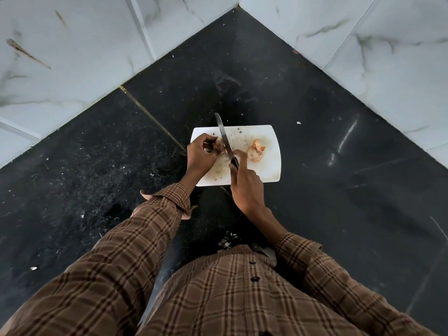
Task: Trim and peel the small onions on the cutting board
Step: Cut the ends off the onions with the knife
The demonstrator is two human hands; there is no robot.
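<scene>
At the left end of the cutting board (pixel 271 170), the left hand (pixel 200 154) pinches a small onion (pixel 220 147), its long axis indiscernible. The right hand (pixel 244 187) grips the knife (pixel 224 137), whose blade runs away from the body, crossing the onion's right side. A second onion (pixel 255 152) lies just right of the right hand.

A home kitchen is suggested: a corner of black speckled stone worktop (pixel 315 141) is enclosed by white marble-veined wall tiles (pixel 72 57), and a small white cutting board (pixel 269 170) is laid there.
</scene>
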